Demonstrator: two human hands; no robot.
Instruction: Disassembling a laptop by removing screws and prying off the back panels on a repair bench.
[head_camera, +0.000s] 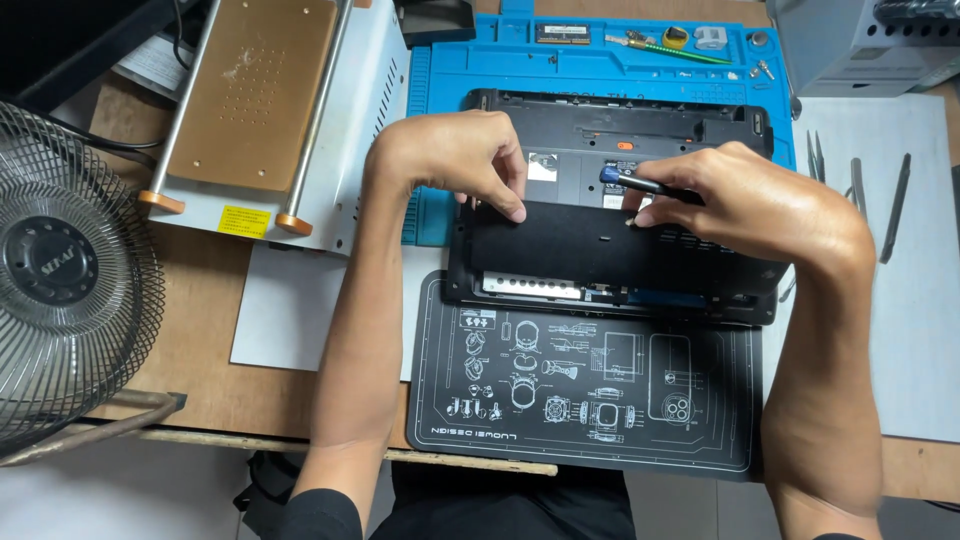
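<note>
- We see a black laptop (610, 250) lying upside down in the middle of the desk, directly under both hands.
- Our left hand (460, 160) rests on the laptop's far left part, fingers curled down, fingertips pressing the edge of a flat black cover panel (570, 250); it grips nothing.
- Our right hand (760, 200) is closed around a screwdriver (640, 183) with a blue cap, held nearly level, pointing left above the panel.
- The laptop's underside is matte black, with a long empty battery slot along its far edge, a small white sticker, and a metal strip showing along its near edge.
- The laptop lies partly on a black mat (590, 400) printed with white line drawings, and partly on a blue mat (600, 60) farther away.
- The blue mat has shallow trays along its far edge; in them lie a memory stick (562, 33), a green-handled tool (680, 52) and small screws (762, 70).
- To the right, tweezers (815, 155) and slim metal tools (895, 205) lie on white paper.
- To the far left stand a heating plate machine (260, 100) and a wire-caged fan (60, 270).
</note>
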